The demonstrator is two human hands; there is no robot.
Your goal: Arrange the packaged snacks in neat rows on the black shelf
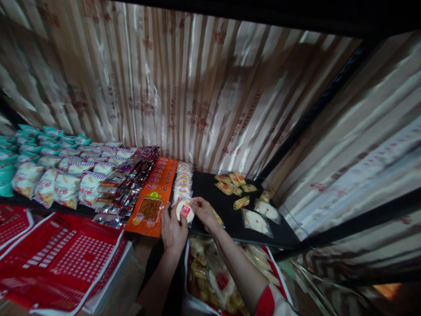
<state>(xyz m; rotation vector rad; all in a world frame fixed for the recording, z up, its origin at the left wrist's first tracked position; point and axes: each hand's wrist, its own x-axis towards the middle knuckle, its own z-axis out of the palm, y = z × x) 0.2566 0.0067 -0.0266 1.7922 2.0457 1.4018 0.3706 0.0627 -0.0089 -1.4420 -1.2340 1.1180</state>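
Note:
A round white cracker packet (184, 210) with a red label is at the front end of a row of similar white packets (183, 180) on the black shelf (204, 184). My left hand (173, 230) grips it from the left, thumb at its lower edge. From the right, the fingers of my right hand (204, 213) are closed on its upper right edge. Just left of the row lies a flat orange snack bag (153, 197). Under my right wrist a yellowish packet (217, 216) is partly hidden.
Small yellow packets (241, 202) and flat white packets (256, 221) lie on the shelf's right. Dark foil bags (121, 184) and white snack bags (66, 188) stand left. Below are a red basket (75, 254) and a filled container (276, 272). A black post (296, 127) rises right.

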